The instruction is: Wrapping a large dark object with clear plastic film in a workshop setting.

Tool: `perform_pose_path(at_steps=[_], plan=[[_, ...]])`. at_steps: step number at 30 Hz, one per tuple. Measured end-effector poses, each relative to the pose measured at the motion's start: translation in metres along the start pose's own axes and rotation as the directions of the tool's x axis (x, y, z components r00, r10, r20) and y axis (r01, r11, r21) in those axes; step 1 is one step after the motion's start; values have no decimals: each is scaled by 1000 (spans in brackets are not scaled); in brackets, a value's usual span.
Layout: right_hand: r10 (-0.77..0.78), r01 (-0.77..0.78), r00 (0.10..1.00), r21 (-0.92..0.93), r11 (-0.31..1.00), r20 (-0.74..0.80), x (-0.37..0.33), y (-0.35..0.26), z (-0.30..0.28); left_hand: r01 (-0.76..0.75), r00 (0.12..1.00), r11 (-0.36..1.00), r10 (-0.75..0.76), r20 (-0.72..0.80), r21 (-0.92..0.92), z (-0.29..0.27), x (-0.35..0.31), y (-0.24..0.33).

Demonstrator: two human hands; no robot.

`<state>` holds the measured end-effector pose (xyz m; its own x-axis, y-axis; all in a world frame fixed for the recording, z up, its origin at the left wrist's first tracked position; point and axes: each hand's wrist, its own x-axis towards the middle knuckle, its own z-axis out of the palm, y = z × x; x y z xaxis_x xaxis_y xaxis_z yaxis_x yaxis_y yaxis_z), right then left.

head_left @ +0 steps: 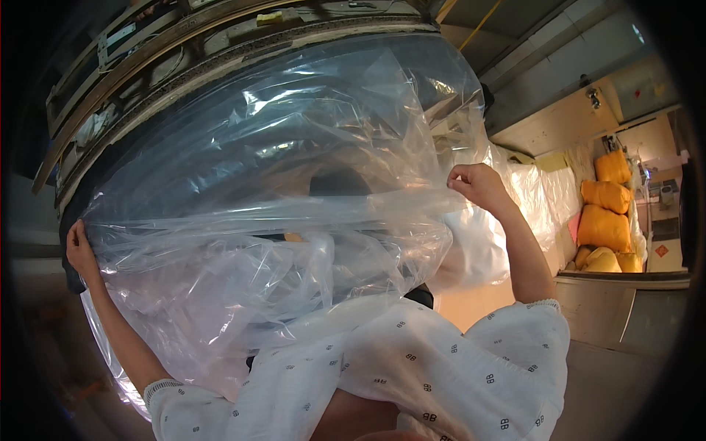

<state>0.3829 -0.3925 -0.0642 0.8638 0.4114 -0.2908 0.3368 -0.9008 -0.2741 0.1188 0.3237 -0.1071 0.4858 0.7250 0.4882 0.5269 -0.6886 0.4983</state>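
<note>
A large clear plastic film [294,121] spreads over a dark surface in front of me, wrinkled and shiny. A folded band of it runs across from one hand to the other, and looser, crumpled film hangs down toward my body. At the far left end of this band, my left hand [81,250] is closed on the film's edge, its fingers pinched together. My right hand [479,187] pinches the other end with curled fingers, arm bent. A dark patch shows through the film near the middle. Exactly how much film lies between the right fingertips is hidden.
A long frame with rails [140,70] runs along the far side, with a small yellow block [269,18] on it. At right, stuffed orange bundles [604,228] are stacked beside more clear plastic [533,191]. A pale cabinet [596,316] stands below them.
</note>
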Motion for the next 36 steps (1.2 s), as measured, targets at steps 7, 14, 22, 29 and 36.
perform_pose_path(at_steps=[7,14,22,29,36], plan=[[-221,330,900,258,908,-375,43,-25,-35,-38,999,999,38,-11,-14,-3,2,2],[-163,286,958,750,596,-236,90,-96,-56,-44,999,999,44,-2,15,11,2,5],[-782,370,-242,-799,473,-575,30,-153,-74,-16,1000,1000,16,-3,-15,-6,-4,4],[-324,214,925,-429,878,-201,83,-60,-19,-42,999,999,42,-5,-17,5,4,1],[-137,142,817,-36,989,-560,150,-98,-87,-51,999,998,51,-8,39,-5,-1,9]])
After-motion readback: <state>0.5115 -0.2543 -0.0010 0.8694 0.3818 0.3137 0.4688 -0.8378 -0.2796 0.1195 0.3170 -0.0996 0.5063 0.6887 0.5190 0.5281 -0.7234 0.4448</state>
